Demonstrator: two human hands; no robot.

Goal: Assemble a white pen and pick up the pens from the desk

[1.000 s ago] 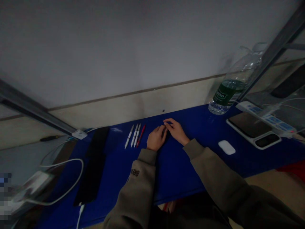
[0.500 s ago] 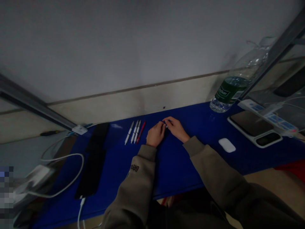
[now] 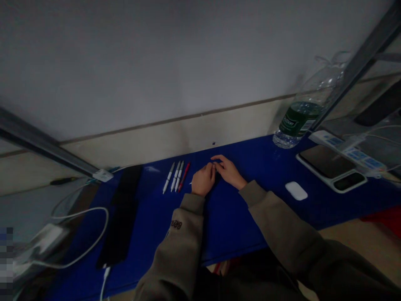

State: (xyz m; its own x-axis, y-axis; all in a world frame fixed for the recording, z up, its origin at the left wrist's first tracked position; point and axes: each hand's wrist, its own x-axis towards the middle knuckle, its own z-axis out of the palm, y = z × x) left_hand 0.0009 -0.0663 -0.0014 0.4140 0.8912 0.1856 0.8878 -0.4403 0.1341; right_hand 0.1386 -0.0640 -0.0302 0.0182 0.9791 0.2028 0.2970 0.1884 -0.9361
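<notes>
My left hand [image 3: 203,180] is closed above the blue tabletop, its fingertips meeting those of my right hand. A thin pale tip [image 3: 191,183] sticks out at its left side; the rest of that slim thing is hidden in the hand. My right hand [image 3: 230,172] has its index finger stretched forward and bent over, with its thumb against the left fingertips. What lies between the fingers is too small and dark to make out. Left of my hands, three white-and-grey pens [image 3: 177,177] lie side by side, with a red pen [image 3: 184,177] beside them.
A black phone-like slab [image 3: 117,234] with a white cable [image 3: 105,276] lies on the left of the blue table [image 3: 232,225]. To the right are a white mouse [image 3: 296,191], a white-framed device [image 3: 332,169], a large water bottle [image 3: 299,119] and a power strip [image 3: 347,148]. A wall stands behind.
The view has shifted slightly. My fingers have changed their position: the right index finger reaches out further, and a pale tip now shows left of my left hand. The pens stay put.
</notes>
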